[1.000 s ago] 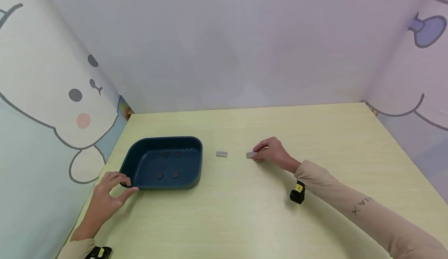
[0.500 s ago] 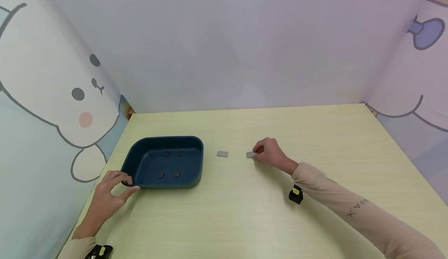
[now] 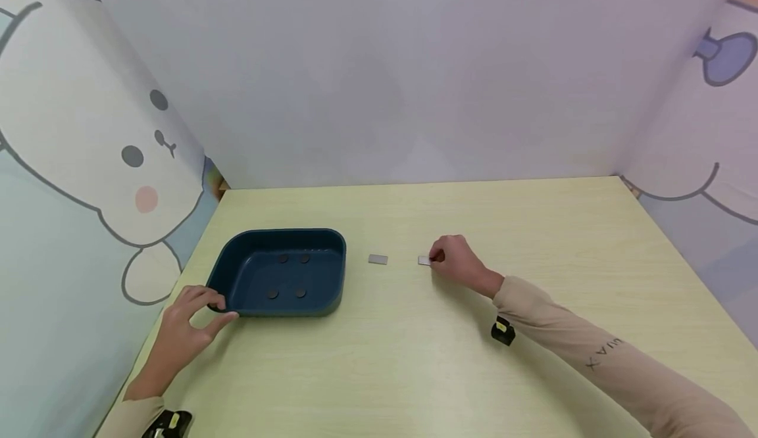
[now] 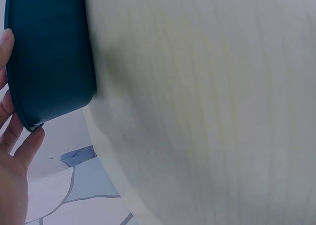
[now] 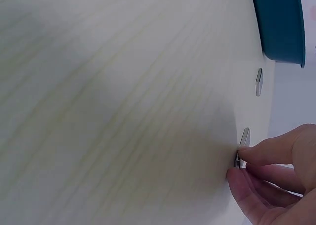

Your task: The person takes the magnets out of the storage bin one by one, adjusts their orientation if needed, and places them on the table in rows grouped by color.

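Left hand (image 3: 182, 329): clamped on the rim of the blue tray (image 3: 278, 312) at its 8 o'clock corner. Tray rests on the counter (image 3: 379, 372); four dark discs (image 3: 301, 293) inside, two by two. First grey strip (image 3: 378, 259) near the tray, at 3 o'clock. Second grey strip (image 3: 424, 260) farther along; its 3 o'clock end pinched by the right hand (image 3: 460, 262).

The right hand (image 3: 464, 264) is shifting slightly toward the blue tray (image 3: 320, 273); its fingers (image 3: 437, 254) are closing the earlier gap to the thumb, covering more of the grey strip (image 3: 423, 260).
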Demonstrator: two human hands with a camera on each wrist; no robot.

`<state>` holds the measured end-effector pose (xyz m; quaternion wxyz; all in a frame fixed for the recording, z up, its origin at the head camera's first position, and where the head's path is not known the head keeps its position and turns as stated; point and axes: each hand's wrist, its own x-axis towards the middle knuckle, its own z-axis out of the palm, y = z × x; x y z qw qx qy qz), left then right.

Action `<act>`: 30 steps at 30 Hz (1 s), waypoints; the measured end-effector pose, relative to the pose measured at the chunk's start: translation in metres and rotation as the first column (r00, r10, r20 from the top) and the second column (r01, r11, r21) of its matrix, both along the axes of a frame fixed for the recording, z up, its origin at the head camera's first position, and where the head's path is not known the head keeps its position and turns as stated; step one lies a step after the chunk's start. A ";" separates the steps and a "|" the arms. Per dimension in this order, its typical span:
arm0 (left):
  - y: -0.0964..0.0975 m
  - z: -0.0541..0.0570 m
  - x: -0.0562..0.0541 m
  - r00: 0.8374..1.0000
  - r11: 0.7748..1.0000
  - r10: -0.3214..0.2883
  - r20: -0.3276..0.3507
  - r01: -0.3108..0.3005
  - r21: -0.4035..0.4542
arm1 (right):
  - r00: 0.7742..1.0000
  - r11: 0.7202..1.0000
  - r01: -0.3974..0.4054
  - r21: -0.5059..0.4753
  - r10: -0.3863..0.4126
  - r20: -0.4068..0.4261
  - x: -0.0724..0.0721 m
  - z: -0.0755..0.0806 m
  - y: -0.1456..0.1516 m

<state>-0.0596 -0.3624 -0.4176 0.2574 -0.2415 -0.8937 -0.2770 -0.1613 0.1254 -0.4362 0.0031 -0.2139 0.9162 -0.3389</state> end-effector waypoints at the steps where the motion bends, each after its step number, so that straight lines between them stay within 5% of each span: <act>1: 0.000 0.000 0.000 1.000 1.000 -0.001 -0.004 0.001 0.001 | 1.000 1.000 0.001 -0.002 -0.001 0.004 0.000 -0.001 0.000; 30: 0.001 0.000 0.000 1.000 1.000 -0.006 0.004 0.006 0.017 | 0.999 0.999 -0.041 0.008 0.041 -0.001 -0.005 0.009 0.002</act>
